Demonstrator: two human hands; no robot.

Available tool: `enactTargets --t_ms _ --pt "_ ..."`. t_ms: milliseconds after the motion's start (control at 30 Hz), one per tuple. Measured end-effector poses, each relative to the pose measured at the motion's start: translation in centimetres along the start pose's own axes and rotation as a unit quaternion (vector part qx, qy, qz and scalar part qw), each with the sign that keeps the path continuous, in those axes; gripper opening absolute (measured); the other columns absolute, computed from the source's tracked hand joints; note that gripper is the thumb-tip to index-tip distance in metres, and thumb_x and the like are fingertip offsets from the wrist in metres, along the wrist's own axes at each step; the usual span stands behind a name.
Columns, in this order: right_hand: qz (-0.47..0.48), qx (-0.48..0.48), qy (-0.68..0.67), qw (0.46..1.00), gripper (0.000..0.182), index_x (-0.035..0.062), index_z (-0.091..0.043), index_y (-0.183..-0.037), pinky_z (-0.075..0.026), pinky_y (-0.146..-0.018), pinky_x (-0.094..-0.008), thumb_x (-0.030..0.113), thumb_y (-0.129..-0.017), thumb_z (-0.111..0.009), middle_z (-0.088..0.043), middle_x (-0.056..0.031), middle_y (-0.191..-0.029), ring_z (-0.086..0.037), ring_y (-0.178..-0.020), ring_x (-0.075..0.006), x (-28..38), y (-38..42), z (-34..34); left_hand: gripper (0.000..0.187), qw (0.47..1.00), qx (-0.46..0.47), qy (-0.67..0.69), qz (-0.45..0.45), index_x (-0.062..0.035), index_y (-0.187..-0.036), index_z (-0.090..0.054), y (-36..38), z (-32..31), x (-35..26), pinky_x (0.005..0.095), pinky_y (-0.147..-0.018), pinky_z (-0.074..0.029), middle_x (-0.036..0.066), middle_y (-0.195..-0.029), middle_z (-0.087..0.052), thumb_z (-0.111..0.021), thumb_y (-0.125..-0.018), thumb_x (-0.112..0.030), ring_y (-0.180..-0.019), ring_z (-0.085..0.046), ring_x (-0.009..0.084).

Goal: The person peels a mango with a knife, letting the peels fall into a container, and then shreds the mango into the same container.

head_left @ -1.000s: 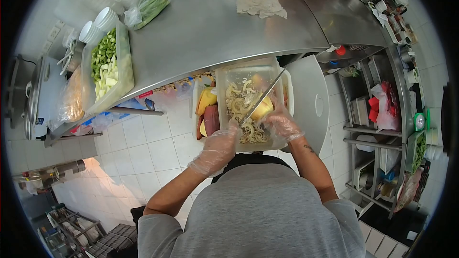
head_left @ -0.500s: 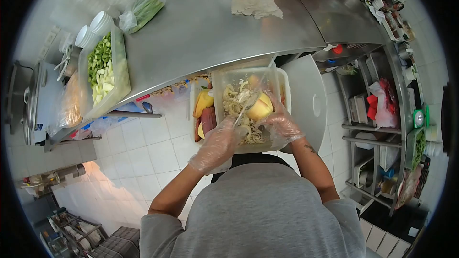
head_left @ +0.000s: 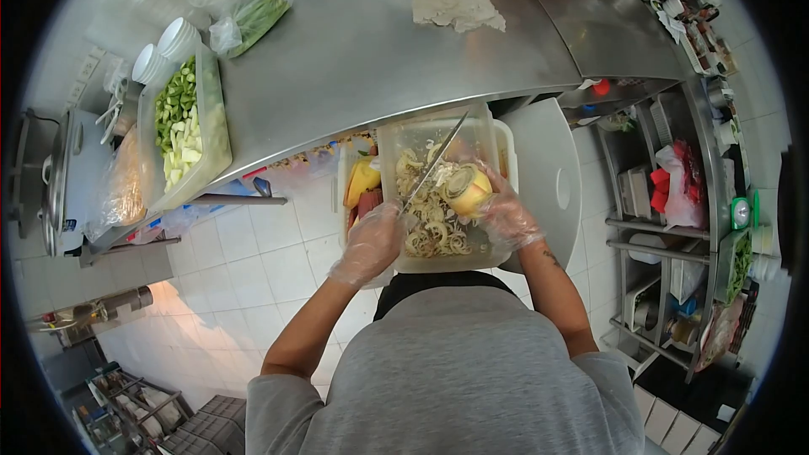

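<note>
Steel Counter (head_left: 354, 50), Clear Tub (head_left: 445, 265) and a Bed of Pale Slices (head_left: 438, 240)

The steel counter stretches out in front of me, a crumpled cloth (head_left: 458, 8) lying near its far side. Below the near edge, a white bin (head_left: 509, 147) holds yellow and dark red pieces (head_left: 364, 181), visible at its left end. The clear tub sits over part of that bin, curled slices spread across its floor. At the counter's left end, a plastic box (head_left: 217, 131) carries chopped green vegetables (head_left: 179, 101), darker at the far end and paler at the near end. Just beside it are stacked white bowls (head_left: 179, 40) and a clear bag (head_left: 257, 21) of long green vegetables.

Both my hands wear thin, see-through gloves. My left hand (head_left: 375, 240) is closed around the handle of a knife (head_left: 440, 152), its blade slanting away over the tub. My right hand (head_left: 506, 212) is wrapped about a yellow vegetable (head_left: 474, 194) above the slices, its ringed cut end facing up, just beside the blade.

On the right, by the shelves (head_left: 657, 240), a green-and-white dial (head_left: 740, 212) carries markings too small to read.
</note>
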State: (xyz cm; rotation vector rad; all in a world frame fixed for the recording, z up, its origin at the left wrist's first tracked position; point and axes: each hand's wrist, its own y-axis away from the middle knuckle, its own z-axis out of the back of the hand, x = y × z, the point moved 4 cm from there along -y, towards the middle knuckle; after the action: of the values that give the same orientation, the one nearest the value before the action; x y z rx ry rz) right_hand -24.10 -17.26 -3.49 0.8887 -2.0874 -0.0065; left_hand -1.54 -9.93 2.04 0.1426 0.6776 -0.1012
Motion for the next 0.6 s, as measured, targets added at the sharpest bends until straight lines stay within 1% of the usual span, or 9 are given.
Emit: enactTargets --t_ms 33,100,133,233,333,433,533,567,600 --pt "0.002 -0.010 -0.003 1.000 0.089 0.0030 -0.029 -0.146 -0.041 -0.101 -0.0330 0.004 -0.065 -0.066 -0.040 -0.0117 -0.141 -0.043 -0.127 -0.0230 -0.4 0.0 0.8 0.023 1.000 0.006 -0.013 0.015 0.0018 -0.102 -0.050 -0.3 -1.0 1.0 0.0490 -0.074 -0.045 0.025 -0.092 -0.060 -0.053 -0.089 -0.018 -0.087 -0.060 0.0402" --pt "0.003 -0.028 -0.010 1.000 0.087 0.0032 -0.029 -0.146 -0.041 -0.102 -0.0333 0.004 -0.067 -0.065 -0.041 -0.0114 -0.140 -0.043 -0.128 -0.0221 -1.6 0.0 2.5 0.023 0.998 -0.024 -0.047 -0.017 0.0008 -0.102 -0.052 -1.2 -2.3 2.5 0.0475 -0.075 -0.047 0.023 -0.090 -0.061 -0.056 -0.086 -0.015 -0.086 -0.061 0.0382" --pt "0.002 -0.029 -0.051 0.998 0.085 0.0033 -0.030 -0.146 -0.041 -0.103 -0.0338 0.004 -0.069 -0.065 -0.041 -0.0114 -0.140 -0.043 -0.128 -0.0222 -1.7 0.1 2.4 0.023 0.997 -0.039 -0.063 -0.033 0.0004 -0.102 -0.053 -1.7 -2.7 3.0 0.0468 -0.075 -0.047 0.022 -0.090 -0.061 -0.057 -0.084 -0.013 -0.086 -0.061 0.0372" --pt "-0.002 -0.025 -0.142 0.990 0.078 0.0035 -0.030 -0.145 -0.041 -0.104 -0.0353 0.006 -0.075 -0.064 -0.042 -0.0118 -0.140 -0.045 -0.128 -0.0231 -2.0 0.6 2.7 0.037 0.985 -0.013 -0.172 -0.014 0.0011 -0.111 -0.051 -3.6 -3.6 4.5 0.0451 -0.074 -0.047 0.017 -0.088 -0.061 -0.062 -0.079 -0.013 -0.085 -0.060 0.0359" --pt "-0.011 -0.010 -0.162 0.987 0.072 0.0033 -0.030 -0.144 -0.042 -0.104 -0.0367 0.009 -0.080 -0.062 -0.044 -0.0126 -0.139 -0.047 -0.126 -0.0253 -2.6 0.5 3.2 0.037 0.980 -0.024 -0.197 -0.024 -0.0009 -0.108 -0.054 -5.1 -3.9 4.5 0.0452 -0.073 -0.047 0.015 -0.086 -0.062 -0.065 -0.076 -0.015 -0.085 -0.060 0.0340" --pt "-0.014 -0.026 -0.164 0.986 0.068 0.0016 -0.032 -0.143 -0.045 -0.102 -0.0386 0.010 -0.083 -0.062 -0.046 -0.0138 -0.136 -0.049 -0.124 -0.0271 -2.7 0.8 3.1 0.034 0.978 0.057 -0.195 -0.052 -0.0018 -0.105 -0.058 -6.6 -4.0 3.6 0.0451 -0.076 -0.046 0.015 -0.095 -0.063 -0.067 -0.075 -0.015 -0.090 -0.060 0.0327" --pt "-0.011 -0.060 -0.154 0.986 0.065 -0.0011 -0.034 -0.140 -0.047 -0.100 -0.0402 0.009 -0.082 -0.061 -0.048 -0.0152 -0.132 -0.050 -0.123 -0.0282 -2.8 1.1 3.0 0.017 0.979 -0.062 -0.102 -0.166 -0.0003 -0.091 -0.061 -6.5 -1.7 -0.5 0.0424 -0.078 -0.048 0.018 -0.088 -0.062 -0.059 -0.079 -0.011 -0.089 -0.060 0.0337" --pt "-0.017 -0.063 -0.148 0.987 0.064 -0.0021 -0.035 -0.139 -0.047 -0.100 -0.0405 0.009 -0.082 -0.061 -0.049 -0.0157 -0.132 -0.050 -0.123 -0.0283 -2.8 1.1 2.7 0.019 0.990 -0.015 0.018 -0.143 -0.0001 -0.095 -0.061 -6.7 -1.9 -1.2 0.0419 -0.080 -0.047 0.018 -0.091 -0.062 -0.058 -0.080 -0.011 -0.091 -0.059 0.0344" --pt "-0.023 -0.066 -0.142 0.987 0.064 -0.0030 -0.035 -0.138 -0.047 -0.100 -0.0407 0.009 -0.082 -0.061 -0.049 -0.0162 -0.132 -0.050 -0.122 -0.0285 -2.8 1.2 2.4 0.021 0.983 0.032 0.137 -0.116 0.0000 -0.098 -0.061 -6.8 -2.2 -1.9 0.0415 -0.083 -0.046 0.018 -0.094 -0.062 -0.057 -0.081 -0.011 -0.094 -0.058 0.0351"
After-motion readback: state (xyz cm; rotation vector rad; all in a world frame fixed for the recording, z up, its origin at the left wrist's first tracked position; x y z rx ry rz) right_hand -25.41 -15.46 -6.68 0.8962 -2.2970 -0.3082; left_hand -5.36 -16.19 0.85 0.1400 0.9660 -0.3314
